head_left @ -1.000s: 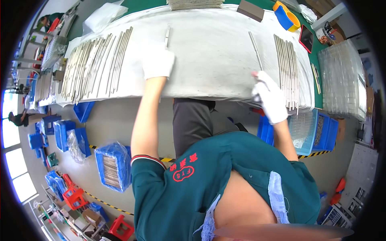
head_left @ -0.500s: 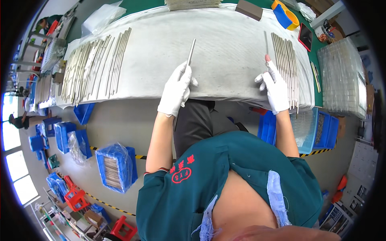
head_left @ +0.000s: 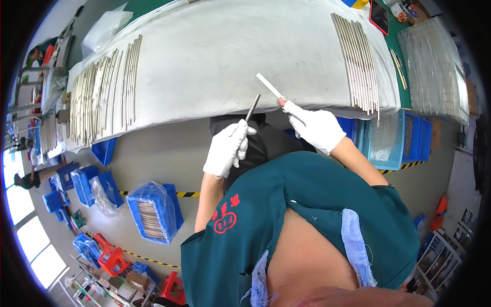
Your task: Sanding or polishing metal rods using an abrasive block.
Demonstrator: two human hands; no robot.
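Both my hands wear white gloves; a bare fingertip pokes out of the right one. My left hand (head_left: 226,149), closed, grips a slim metal rod (head_left: 252,107) that points up past the table's near edge. Between the fingers of my right hand (head_left: 317,127) is a flat whitish strip (head_left: 269,85), slanting up and left just above the rod's tip. A small gap seems to separate strip and rod. On the white cloth (head_left: 230,56), a row of similar rods (head_left: 356,64) lies to the right, and a larger spread of rods (head_left: 97,97) lies to the left.
A red-edged phone (head_left: 378,18) lies at the far right, near stacked clear plastic trays (head_left: 429,66). Blue bins (head_left: 418,138) stand below the table's right end. On the floor at left sits a plastic-lined blue crate (head_left: 171,204) of rods. Another person (head_left: 28,179) is at the left edge.
My right hand has moved left from beside the right-hand rods, bringing the strip near the rod. My left hand, still holding the rod, has come lower and closer to my body. The view has shifted.
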